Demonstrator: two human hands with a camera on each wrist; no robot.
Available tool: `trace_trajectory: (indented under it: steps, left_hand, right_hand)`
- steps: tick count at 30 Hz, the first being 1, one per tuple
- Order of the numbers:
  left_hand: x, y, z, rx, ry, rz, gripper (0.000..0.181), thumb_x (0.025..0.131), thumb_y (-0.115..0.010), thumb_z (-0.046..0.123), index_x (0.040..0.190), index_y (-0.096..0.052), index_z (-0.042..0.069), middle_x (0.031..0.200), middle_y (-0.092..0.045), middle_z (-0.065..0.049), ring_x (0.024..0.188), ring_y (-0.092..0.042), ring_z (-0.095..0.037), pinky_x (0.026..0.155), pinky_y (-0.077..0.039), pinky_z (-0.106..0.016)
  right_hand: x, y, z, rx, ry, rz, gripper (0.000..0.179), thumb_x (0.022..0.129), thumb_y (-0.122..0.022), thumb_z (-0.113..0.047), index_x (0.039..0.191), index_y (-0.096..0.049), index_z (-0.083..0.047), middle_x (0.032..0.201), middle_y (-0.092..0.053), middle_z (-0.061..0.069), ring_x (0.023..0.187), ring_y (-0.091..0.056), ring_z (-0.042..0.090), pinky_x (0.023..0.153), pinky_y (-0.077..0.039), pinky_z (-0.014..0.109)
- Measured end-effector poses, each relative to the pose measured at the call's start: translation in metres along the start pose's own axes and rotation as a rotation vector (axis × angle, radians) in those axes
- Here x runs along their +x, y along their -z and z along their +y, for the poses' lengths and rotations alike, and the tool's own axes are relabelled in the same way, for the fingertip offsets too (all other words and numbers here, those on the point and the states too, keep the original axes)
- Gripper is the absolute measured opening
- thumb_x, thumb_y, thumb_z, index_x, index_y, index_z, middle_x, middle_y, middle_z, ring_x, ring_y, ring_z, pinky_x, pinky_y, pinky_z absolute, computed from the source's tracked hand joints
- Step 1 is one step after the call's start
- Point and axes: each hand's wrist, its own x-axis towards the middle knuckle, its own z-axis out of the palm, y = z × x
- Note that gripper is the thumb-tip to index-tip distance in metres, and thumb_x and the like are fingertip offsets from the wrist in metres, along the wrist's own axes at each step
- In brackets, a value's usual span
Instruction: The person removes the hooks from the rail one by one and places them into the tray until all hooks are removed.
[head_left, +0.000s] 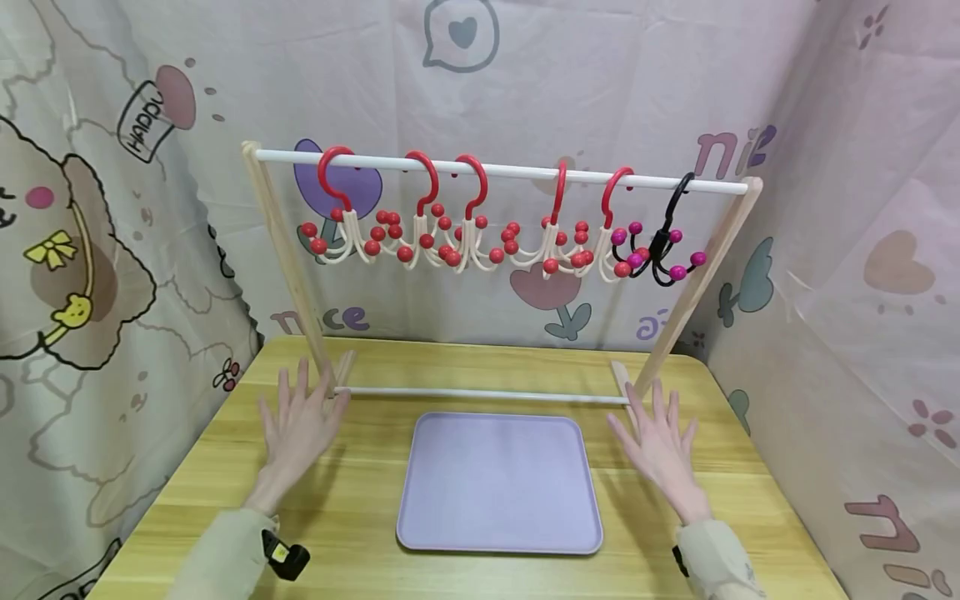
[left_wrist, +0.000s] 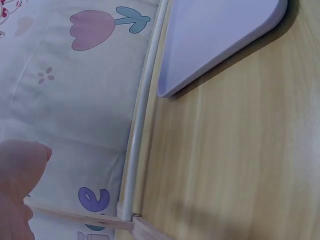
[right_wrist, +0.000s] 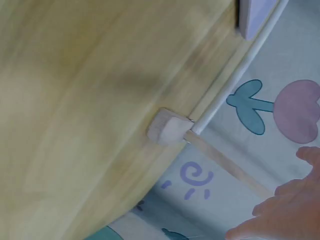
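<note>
Near left end of rack (head_left: 517, 172): left hand (head_left: 298, 429), spread, released. Near right end: right hand (head_left: 662, 446), also spread and released. Between, flat on tabletop (head_left: 345, 567): tray (head_left: 498, 483). Hung above on rack: five red-hooked hangers (head_left: 468, 233), one black hanger (head_left: 659, 245) rightmost.

Wood-grain tabletop (head_left: 360, 500) extends beneath the left hand (head_left: 298, 425) and right hand (head_left: 663, 446); printed curtain (head_left: 337, 75) hangs beyond them, bearing a speech bubble (head_left: 462, 33); a cartoon figure (head_left: 48, 229) appears outward of the left, a tan heart (head_left: 898, 263) outward of the right
</note>
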Motion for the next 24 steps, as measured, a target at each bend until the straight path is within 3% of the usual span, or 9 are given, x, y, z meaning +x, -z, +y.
trace_trajectory:
  steps: [5, 10, 14, 18, 24]
  left_hand:
    - [0.01, 0.013, 0.006, -0.029, 0.005, 0.007, 0.074, 0.104, -0.027, 0.061, 0.16, -0.021, 0.013, 0.168, 0.002, -0.02, 0.153, 0.008, -0.051, 0.11, 0.009, -0.081]
    - [0.019, 0.024, 0.01, -0.135, 0.028, 0.055, 0.071, 0.104, -0.04, 0.053, 0.157, -0.03, 0.008, 0.166, -0.005, -0.026, 0.151, 0.0, -0.056, 0.112, 0.003, -0.081]
    - [0.027, 0.034, 0.015, -0.333, 0.055, 0.139, 0.066, 0.101, -0.055, 0.038, 0.153, -0.036, 0.002, 0.167, -0.012, -0.022, 0.152, -0.006, -0.055, 0.118, -0.001, -0.074]
    - [0.034, 0.044, 0.023, -0.56, 0.094, 0.221, 0.067, 0.098, -0.063, 0.03, 0.155, -0.036, 0.008, 0.166, -0.025, -0.012, 0.156, -0.018, -0.04, 0.126, -0.01, -0.059]
    - [0.048, 0.057, 0.035, -0.821, 0.139, 0.346, 0.064, 0.095, -0.068, 0.016, 0.151, -0.041, 0.003, 0.16, -0.039, -0.014, 0.153, -0.032, -0.028, 0.127, -0.021, -0.036]
  right_hand:
    - [0.006, 0.01, -0.006, -0.002, 0.022, 0.016, 0.075, 0.102, -0.039, -0.061, 0.162, -0.019, -0.021, 0.168, 0.007, 0.023, 0.151, 0.006, 0.057, 0.107, 0.007, 0.084]
    - [0.012, 0.018, -0.012, 0.013, 0.056, 0.068, 0.074, 0.101, -0.042, -0.06, 0.16, -0.025, -0.019, 0.169, 0.002, 0.023, 0.151, -0.001, 0.057, 0.108, 0.002, 0.085]
    - [0.017, 0.023, -0.016, 0.03, 0.083, 0.118, 0.071, 0.102, -0.045, -0.055, 0.158, -0.032, -0.013, 0.168, -0.004, 0.025, 0.15, -0.007, 0.058, 0.108, -0.003, 0.085]
    - [0.022, 0.031, -0.02, 0.071, 0.094, 0.167, 0.068, 0.102, -0.047, -0.05, 0.156, -0.035, -0.01, 0.167, -0.009, 0.027, 0.15, -0.011, 0.057, 0.109, -0.005, 0.084]
    - [0.028, 0.041, -0.026, 0.166, 0.127, 0.284, 0.064, 0.1, -0.055, -0.037, 0.15, -0.04, 0.0, 0.162, -0.021, 0.031, 0.148, -0.021, 0.056, 0.113, -0.016, 0.077]
